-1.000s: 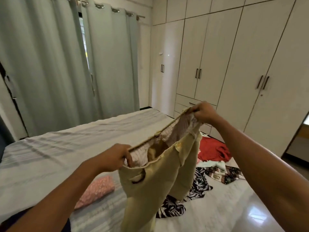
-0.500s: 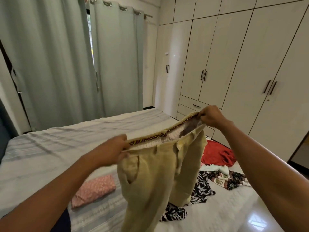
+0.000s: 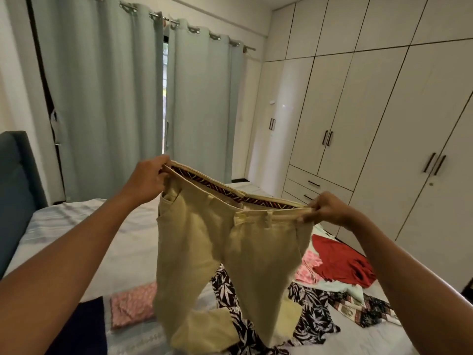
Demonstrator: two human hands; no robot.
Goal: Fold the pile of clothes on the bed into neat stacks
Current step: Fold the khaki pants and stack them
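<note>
Pinching beige trousers [image 3: 225, 252] waistband: L hand [image 3: 147, 179], R hand [image 3: 326, 210].

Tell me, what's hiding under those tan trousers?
A black cloth with white leaves peeks out between the legs of the trousers, lying on the bed. How far it runs behind the legs is covered.

Home bedroom; bed [image 3: 122, 242]; wardrobe wall [image 3: 384, 111]; curtains [image 3: 102, 98]
</note>
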